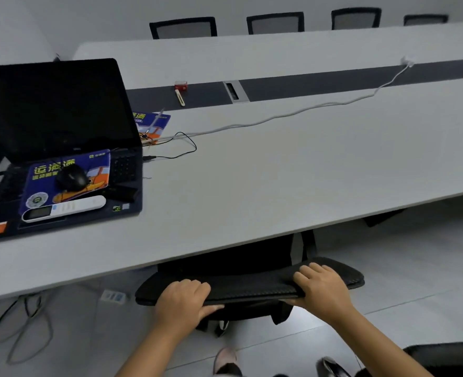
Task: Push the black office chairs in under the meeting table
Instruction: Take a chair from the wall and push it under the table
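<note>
A black office chair (252, 288) stands at the near edge of the long grey meeting table (279, 172), its seat tucked under the tabletop and only the top of its mesh backrest showing. My left hand (182, 302) grips the left part of the backrest's top edge. My right hand (321, 288) grips the right part. Several more black chairs (275, 23) line the table's far side, their backs showing above the tabletop. Part of another black chair (453, 355) shows at the bottom right corner.
An open laptop (61, 148) sits on the table at left, with a mouse pad, mouse (72, 178) and white remote (64, 208) on it. White cable (279, 115) and black cable run across the table. Cables and a power strip (113, 296) lie on the floor at left.
</note>
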Demonstrator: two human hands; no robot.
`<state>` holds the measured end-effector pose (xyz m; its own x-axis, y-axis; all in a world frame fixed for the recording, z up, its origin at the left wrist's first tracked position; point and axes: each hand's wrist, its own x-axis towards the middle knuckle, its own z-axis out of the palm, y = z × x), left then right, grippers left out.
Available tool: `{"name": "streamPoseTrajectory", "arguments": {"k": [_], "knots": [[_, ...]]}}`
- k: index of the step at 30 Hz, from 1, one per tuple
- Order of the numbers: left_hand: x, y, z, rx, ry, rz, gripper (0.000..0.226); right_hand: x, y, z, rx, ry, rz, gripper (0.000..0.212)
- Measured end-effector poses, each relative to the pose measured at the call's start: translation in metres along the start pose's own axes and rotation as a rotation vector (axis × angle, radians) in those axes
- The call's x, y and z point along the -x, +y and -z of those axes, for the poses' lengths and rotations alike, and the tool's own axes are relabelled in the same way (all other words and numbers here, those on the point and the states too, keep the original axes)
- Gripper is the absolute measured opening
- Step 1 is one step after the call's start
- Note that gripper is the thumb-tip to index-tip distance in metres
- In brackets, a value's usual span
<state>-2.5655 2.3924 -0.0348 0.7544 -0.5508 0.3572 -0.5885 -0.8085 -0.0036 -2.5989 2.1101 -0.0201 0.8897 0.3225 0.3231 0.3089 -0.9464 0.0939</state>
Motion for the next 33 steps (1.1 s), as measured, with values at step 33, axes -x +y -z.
{"name": "streamPoseTrajectory", "arguments": {"k": [33], "knots": [[-0.032,0.020,-0.020,-0.144,0.131,0.161,0.056,-0.038,0.059,-0.052,-0.074,0.289,0.230,0.040]]}}
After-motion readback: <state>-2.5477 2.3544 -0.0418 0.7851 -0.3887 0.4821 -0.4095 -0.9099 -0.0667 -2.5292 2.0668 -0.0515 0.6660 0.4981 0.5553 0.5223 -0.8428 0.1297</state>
